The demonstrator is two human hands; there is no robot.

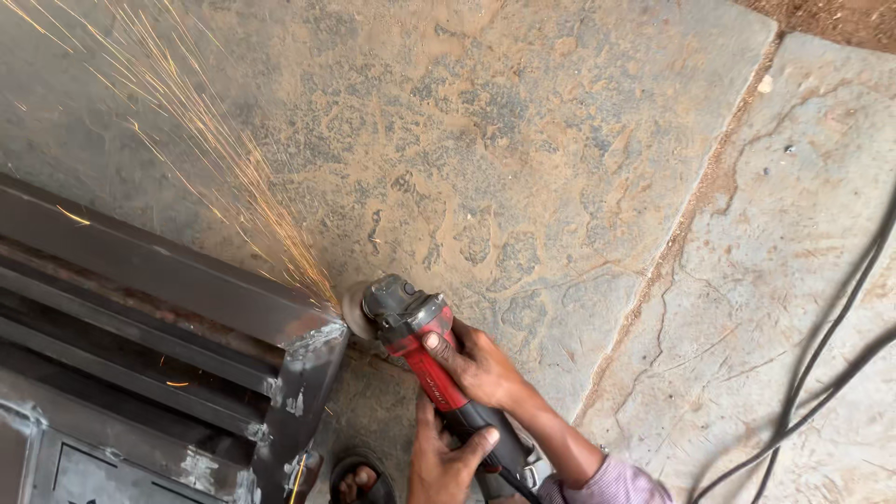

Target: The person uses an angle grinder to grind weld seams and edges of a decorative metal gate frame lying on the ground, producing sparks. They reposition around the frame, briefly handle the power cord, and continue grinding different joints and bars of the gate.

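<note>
Both hands clamped on red angle grinder [425,350], right hand [481,366] forward on body, left hand [443,457] at 6 o'clock steadying rear, disc pressed against steel frame [168,308] corner, throwing sparks [215,159] toward 11 o'clock, away from person.

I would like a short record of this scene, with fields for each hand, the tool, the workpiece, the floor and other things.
Right hand: grips the body of the red and black angle grinder
Left hand: holds the grinder's rear handle
Tool: disc at the corner of the dark steel frame, orange sparks flying up-left
Floor: cracked stone slabs
Other: black cables at right; sandalled foot below
</note>
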